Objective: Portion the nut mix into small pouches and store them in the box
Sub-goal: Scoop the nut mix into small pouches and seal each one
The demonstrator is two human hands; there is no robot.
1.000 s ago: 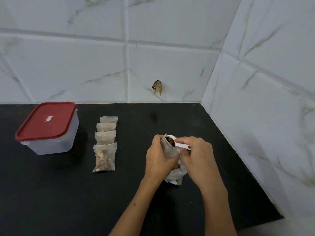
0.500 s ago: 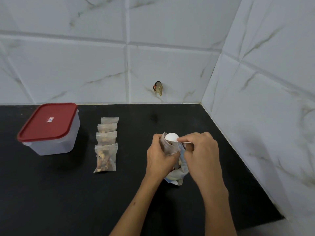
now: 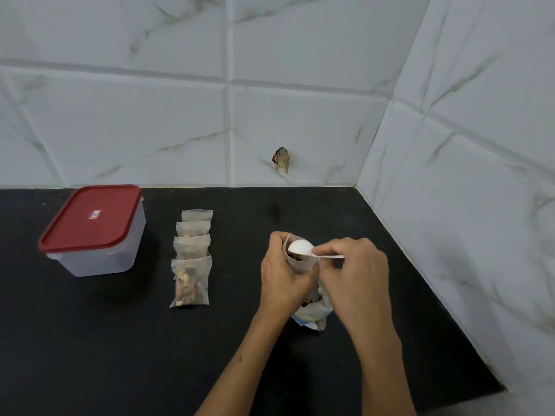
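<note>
Your left hand (image 3: 282,274) curls around a small translucent pouch (image 3: 300,261), covering most of it; only its open mouth and a crinkled strip of film show. Your right hand (image 3: 353,274) pinches the thin handle of a white plastic scoop (image 3: 300,247), whose rounded bowl is turned over in the pouch mouth, so you cannot see what is left in it. A few brown nuts show just under the bowl. Below your hands, at 6 o'clock from them, the crumpled bag of nut mix (image 3: 312,315) is mostly hidden.

At 9 o'clock from your hands, four filled pouches (image 3: 190,280) lie overlapped in a row on the matte black counter (image 3: 105,340). Further out at 9 o'clock stands the frosted box (image 3: 96,259), its glossy red lid (image 3: 91,217) on, its contents impossible to make out.
</note>
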